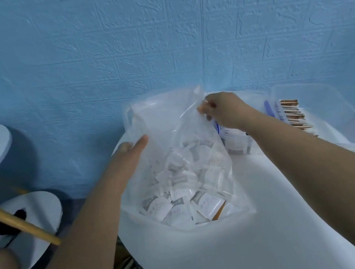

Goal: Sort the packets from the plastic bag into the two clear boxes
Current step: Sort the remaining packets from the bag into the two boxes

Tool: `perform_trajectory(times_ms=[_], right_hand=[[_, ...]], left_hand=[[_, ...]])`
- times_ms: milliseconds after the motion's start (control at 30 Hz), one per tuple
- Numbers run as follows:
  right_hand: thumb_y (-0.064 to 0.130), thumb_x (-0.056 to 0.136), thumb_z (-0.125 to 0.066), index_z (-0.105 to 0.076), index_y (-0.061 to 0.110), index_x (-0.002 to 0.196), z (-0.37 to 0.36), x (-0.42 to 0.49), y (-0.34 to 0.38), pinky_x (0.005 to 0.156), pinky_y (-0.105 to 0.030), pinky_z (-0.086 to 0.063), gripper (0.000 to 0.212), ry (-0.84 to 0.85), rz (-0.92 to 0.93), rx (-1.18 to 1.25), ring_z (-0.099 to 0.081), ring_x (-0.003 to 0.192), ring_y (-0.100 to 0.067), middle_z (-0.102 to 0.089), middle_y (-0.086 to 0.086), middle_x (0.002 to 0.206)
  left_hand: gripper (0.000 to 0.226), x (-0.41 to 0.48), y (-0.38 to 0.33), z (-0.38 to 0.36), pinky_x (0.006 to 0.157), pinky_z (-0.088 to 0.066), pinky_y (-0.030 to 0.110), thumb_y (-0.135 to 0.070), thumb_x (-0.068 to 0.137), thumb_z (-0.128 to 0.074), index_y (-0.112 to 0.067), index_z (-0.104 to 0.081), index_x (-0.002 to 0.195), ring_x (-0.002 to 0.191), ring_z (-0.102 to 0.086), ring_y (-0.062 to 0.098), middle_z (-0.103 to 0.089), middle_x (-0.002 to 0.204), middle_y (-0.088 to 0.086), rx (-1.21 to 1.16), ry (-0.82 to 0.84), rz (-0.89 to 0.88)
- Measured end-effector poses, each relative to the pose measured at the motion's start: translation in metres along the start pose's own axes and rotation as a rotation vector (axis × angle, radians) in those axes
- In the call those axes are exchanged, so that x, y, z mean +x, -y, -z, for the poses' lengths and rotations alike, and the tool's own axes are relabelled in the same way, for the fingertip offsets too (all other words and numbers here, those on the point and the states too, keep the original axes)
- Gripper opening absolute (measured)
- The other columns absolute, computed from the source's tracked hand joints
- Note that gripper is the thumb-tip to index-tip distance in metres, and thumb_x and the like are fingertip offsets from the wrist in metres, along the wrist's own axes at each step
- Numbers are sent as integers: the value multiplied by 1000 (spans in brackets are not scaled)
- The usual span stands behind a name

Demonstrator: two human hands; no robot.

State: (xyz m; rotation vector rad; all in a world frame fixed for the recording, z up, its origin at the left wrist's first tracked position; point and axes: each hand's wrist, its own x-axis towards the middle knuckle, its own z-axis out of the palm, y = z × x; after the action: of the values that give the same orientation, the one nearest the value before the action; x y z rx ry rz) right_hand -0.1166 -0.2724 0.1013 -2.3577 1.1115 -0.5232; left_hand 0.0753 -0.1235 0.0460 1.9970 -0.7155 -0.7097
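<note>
At centre frame, the plastic bag (172, 135) of white packets (181, 194) stands on the white counter (246, 239). The right hand (226, 112) pinches its rim between clamped fingers; the left hand (128, 156) lays straight fingers against its side. At right, a small clear box (249, 144) and a large clear box (344, 108) hold packets, near the counter's far edge by the blue wall (155, 33).

plastic bag (165, 122) between left hand (129, 158) and right hand (224, 110), packets (181, 194) in it, first clear box (239, 147) behind right wrist, second clear box (345, 112) further right
</note>
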Motion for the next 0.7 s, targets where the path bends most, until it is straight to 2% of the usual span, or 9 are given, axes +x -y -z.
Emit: perform_trajectory(times_ms=[67,133,300,367,433,500,567,633,700], right_hand=[[23,94,-46,-49,13,69,-2,-3,-2,53,-25,-43,28,35,-49,196,-53,45,-17,-61,-3,69],[21,93,-51,-53,10,71,-6,-7,-4,52,-23,-50,24,89,-76,326,-60,46,-17,-61,-3,65],[0,87,-59,-57,7,77,-11,-5,-9,63,-14,-54,13,108,-85,632,-68,60,-10,-61,-4,77],[-1,89,-56,-58,5,83,-14,1,-9,65,-12,-53,10,42,-89,721,-69,64,-9,-60,-6,83],[2,91,-54,-60,4,97,-18,6,-9,76,-15,-54,9,-14,-87,738,-69,80,-15,-60,-11,97],[10,92,-54,-53,5,123,-21,9,-9,91,-24,-50,31,-9,-105,666,-62,104,-22,-58,-10,117],[20,92,-55,-30,12,144,-21,5,-7,94,-21,-43,58,62,-131,541,-50,122,-18,-44,-3,140],[25,92,-56,-16,17,148,-22,-3,-6,93,-18,-38,69,92,-104,373,-41,130,-14,-30,2,150],[21,91,-57,-27,17,145,-26,-15,-6,91,-17,-40,61,-15,23,278,-45,125,-15,-33,-1,146]], left_hand=[[47,-10,13,1,73,-45,28,-56,78,-60,-12,-56,93,74,-57,21,-59,84,5,95,27,-24],[28,-17,22,-4,60,-37,27,-34,87,-60,-9,-52,77,63,-48,19,-52,70,3,136,-29,-93],[11,-14,10,-15,53,-36,25,-23,92,-56,-13,-58,87,74,-52,19,-57,80,0,-5,-228,-183],[10,-5,1,-19,56,-32,27,-23,92,-55,-14,-55,86,75,-51,20,-55,75,-1,-28,-277,-211],[13,5,-7,-24,62,-31,24,-22,91,-53,-11,-55,84,76,-50,21,-55,78,4,-28,-319,-225],[15,15,-13,-29,63,-29,24,-21,93,-48,-9,-52,85,78,-47,22,-53,82,7,31,-329,-218],[18,23,-14,-34,62,-30,30,-21,93,-45,-5,-52,89,82,-47,25,-53,84,11,65,-295,-207],[28,27,-10,-37,77,-41,33,-22,93,-46,-2,-56,109,100,-52,31,-59,104,16,71,-229,-181],[42,27,-3,-35,94,-38,34,-24,93,-47,-7,-46,131,119,-48,28,-52,130,12,120,-192,-166]])
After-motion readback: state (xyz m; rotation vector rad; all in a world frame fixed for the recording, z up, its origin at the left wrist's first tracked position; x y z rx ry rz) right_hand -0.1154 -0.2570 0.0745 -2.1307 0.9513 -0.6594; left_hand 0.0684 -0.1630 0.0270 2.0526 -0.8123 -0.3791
